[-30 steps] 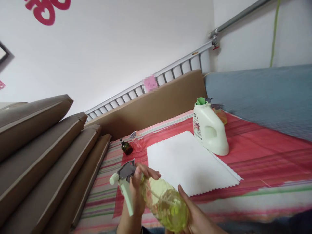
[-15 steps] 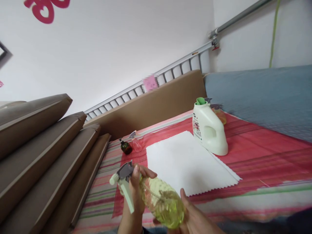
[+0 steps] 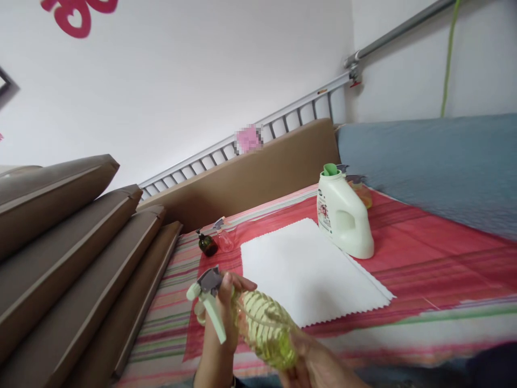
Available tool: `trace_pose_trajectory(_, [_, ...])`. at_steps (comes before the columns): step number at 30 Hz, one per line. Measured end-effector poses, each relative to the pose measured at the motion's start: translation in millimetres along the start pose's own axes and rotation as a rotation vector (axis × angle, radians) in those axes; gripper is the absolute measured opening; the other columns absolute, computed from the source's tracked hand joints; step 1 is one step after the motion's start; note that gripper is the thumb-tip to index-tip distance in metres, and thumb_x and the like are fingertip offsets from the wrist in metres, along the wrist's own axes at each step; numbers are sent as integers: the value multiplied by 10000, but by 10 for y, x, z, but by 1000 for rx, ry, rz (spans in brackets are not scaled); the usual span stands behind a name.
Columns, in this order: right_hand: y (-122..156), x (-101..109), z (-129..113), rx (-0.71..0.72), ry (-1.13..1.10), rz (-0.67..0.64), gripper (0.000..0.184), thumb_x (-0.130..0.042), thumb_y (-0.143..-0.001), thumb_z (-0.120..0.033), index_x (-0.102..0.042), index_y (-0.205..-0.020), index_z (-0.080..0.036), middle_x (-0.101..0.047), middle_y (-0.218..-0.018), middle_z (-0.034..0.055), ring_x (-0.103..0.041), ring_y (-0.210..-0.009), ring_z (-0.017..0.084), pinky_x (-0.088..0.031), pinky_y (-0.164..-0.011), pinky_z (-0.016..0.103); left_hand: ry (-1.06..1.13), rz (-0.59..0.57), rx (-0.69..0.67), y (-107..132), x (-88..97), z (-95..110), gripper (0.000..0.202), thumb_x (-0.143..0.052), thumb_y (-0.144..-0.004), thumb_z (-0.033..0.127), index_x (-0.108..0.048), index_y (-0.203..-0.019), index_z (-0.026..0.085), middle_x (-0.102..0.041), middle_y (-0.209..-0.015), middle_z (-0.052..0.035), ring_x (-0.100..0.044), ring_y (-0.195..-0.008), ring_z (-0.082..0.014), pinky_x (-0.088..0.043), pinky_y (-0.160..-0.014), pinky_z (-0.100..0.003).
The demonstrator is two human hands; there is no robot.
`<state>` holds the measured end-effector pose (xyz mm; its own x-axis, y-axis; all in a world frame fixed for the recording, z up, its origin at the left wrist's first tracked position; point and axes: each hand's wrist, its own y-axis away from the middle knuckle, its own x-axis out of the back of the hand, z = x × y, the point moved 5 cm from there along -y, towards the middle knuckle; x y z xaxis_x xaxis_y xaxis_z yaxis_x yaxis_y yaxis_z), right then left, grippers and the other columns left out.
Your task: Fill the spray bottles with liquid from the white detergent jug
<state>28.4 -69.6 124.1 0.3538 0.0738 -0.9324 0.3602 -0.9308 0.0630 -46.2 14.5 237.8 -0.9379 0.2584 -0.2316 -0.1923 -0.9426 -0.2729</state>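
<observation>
A yellow-green spray bottle [image 3: 264,328] with a pale green trigger head lies tilted between my hands near the bottom of the view. My left hand [image 3: 220,328] is closed round its neck, just behind the trigger. My right hand [image 3: 319,364] cups the bottle's base from below, fingers partly out of frame. Beyond the bottle a white cloth [image 3: 307,272] lies flat on the red striped cover [image 3: 424,253]. A white detergent jug [image 3: 343,215] with a green cap stands at the cloth's far corner.
A small dark pump bottle [image 3: 207,243] and a small clear spray bottle [image 3: 224,237] stand left of the cloth. Another spray bottle [image 3: 359,188] sits behind the jug. Brown cushions [image 3: 72,253] slope on the left; a blue blanket [image 3: 436,161] lies at right.
The spray bottle has turned in my hands, and my right hand has slid further under its base. The view has drifted slightly.
</observation>
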Motion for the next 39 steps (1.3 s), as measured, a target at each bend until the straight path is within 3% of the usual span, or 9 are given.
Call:
trace_pose_trajectory(4, [-18, 27, 149, -309, 3, -47, 803, -290, -776, -758, -641, -962, -59, -688, -580, 116, -564, -345, 88, -344, -287, 112, 30, -38, 76, -5, -7, -54, 335, -592, -743, 458, -520, -574, 177, -626, -540, -27, -644, -606, -221, -521, -670, -369])
trace_pose_trajectory(8, [-33, 47, 14, -22, -47, -1, 539, -661, -692, -573, -626, -1027, -152, -729, -757, 57, -659, -542, 110, -476, -435, 134, -33, 37, 15, -16, 57, -46, 322, -617, -714, 451, -518, -575, 178, -636, -544, -23, -638, -591, -208, -516, -658, -348])
trace_pose_trajectory(13, [-61, 52, 145, -302, -15, -84, 792, -336, -758, -763, -653, -862, -45, -709, -644, 152, -576, -363, 88, -367, -296, 118, -44, -75, 23, -18, -5, -53, 334, -582, -745, 464, -527, -582, 178, -642, -560, -32, -637, -613, -205, -507, -681, -344])
trace_pose_trajectory(18, [-62, 66, 9, -22, -25, -26, 527, -702, -654, -559, -641, -980, -150, -724, -731, 46, -665, -560, 133, -504, -435, 166, -72, 26, -57, -37, 56, -33, 304, -606, -732, 439, -534, -587, 181, -633, -546, -12, -624, -587, -190, -498, -655, -324])
trace_pose_trajectory(23, [-47, 46, 106, -264, -22, -7, 770, -322, -768, -758, -657, -863, -71, -706, -631, 116, -561, -362, 83, -391, -307, 133, -121, -44, -50, -44, 38, -47, 327, -587, -744, 460, -533, -585, 178, -634, -563, -28, -615, -611, -197, -487, -666, -332])
trace_pose_trajectory(27, [-85, 97, -13, -4, -16, 3, 533, -596, -728, -614, -636, -1011, -164, -721, -730, 50, -670, -594, 151, -507, -430, 185, -124, 56, -105, -44, 64, -7, 310, -615, -735, 439, -532, -591, 177, -624, -556, -12, -612, -598, -182, -479, -672, -320])
trace_pose_trajectory(32, [-78, 146, 94, -249, 10, 7, 791, -303, -767, -765, -659, -840, -62, -698, -613, 100, -496, -299, 55, -417, -307, 147, -147, -119, -47, -61, -48, -11, 370, -601, -720, 523, -540, -593, 181, -660, -585, -42, -636, -622, -219, -493, -675, -353])
trace_pose_trajectory(36, [-94, 154, 10, -36, -13, -25, 588, -569, -733, -641, -614, -1050, -148, -716, -776, 71, -675, -610, 157, -510, -431, 184, -83, -60, -48, -64, -26, -29, 334, -617, -717, 484, -541, -580, 189, -650, -559, -16, -636, -609, -201, -497, -683, -341])
trace_pose_trajectory(39, [-110, 228, 29, 29, -30, 61, 542, -579, -750, -604, -638, -966, -111, -695, -693, 56, -611, -451, 107, -464, -347, 163, -132, -63, 2, -60, -47, -51, 309, -620, -712, 453, -561, -572, 184, -665, -574, -26, -631, -605, -196, -488, -694, -339])
